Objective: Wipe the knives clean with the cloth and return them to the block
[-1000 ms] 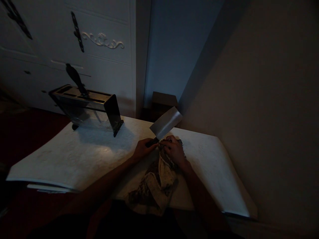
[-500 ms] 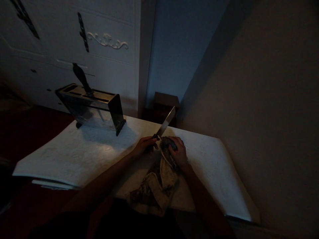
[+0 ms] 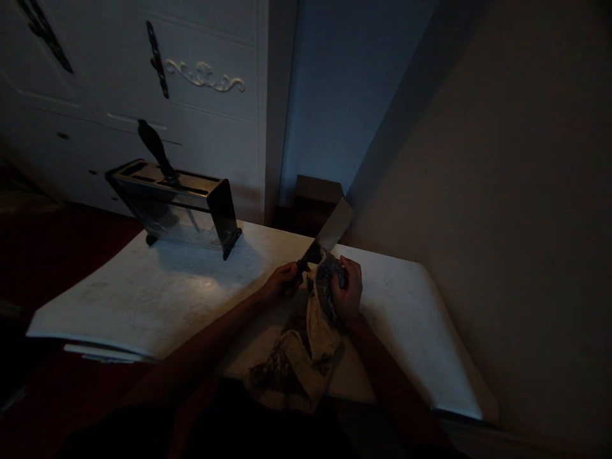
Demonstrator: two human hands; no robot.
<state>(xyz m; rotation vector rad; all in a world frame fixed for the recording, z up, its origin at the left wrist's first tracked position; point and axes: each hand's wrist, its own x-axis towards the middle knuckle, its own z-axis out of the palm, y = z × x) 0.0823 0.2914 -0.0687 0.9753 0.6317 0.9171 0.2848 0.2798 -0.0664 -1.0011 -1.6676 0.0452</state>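
Note:
My left hand is closed round the dark handle of a broad-bladed cleaver, whose blade points up and to the right. In my right hand is the bunched upper end of a cloth, held close beside the blade's lower part. The cloth is tan and dark, and its loose end drapes down toward the table's front edge. Dim light hides whether the cloth touches the blade. To the left stands a knife block with clear sides, a black-handled knife upright in it.
Both arms reach over a white-covered table. A white cabinet with dark handles rises behind it. A brown box lies beyond the table's far edge. The wall runs along the right side.
The cleaver has turned so its blade shows its broad face rather than a narrow side. My right hand and the cloth's upper end have shifted slightly right.

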